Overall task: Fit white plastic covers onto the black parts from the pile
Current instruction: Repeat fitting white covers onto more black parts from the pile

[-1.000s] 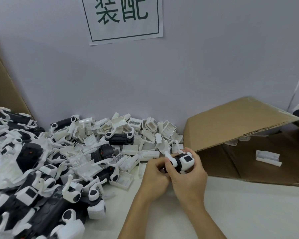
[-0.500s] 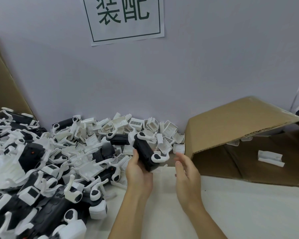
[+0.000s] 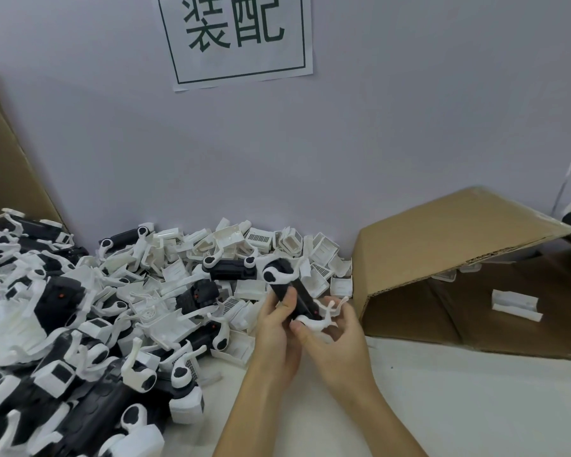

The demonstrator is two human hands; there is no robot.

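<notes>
A long black part with white end pieces (image 3: pixel 285 285) is held upright and tilted between both hands above the white table. My left hand (image 3: pixel 277 328) grips its black body, thumb on the front. My right hand (image 3: pixel 335 338) holds its lower end, fingers curled round the white arm piece (image 3: pixel 323 316) there. A big pile of black parts and white covers (image 3: pixel 112 318) fills the left and back of the table, touching the wall.
An open cardboard box (image 3: pixel 459 232) lies on its side at the right, with a white cover (image 3: pixel 515 305) inside. A paper sign (image 3: pixel 241 37) hangs on the grey wall. Brown cardboard (image 3: pixel 7 166) leans at the far left. The white table surface (image 3: pixel 475 407) shows in front.
The left hand set down the earlier piece and lifted a long black part from the pile. The right hand, open half a second ago, has closed on the part's lower end.
</notes>
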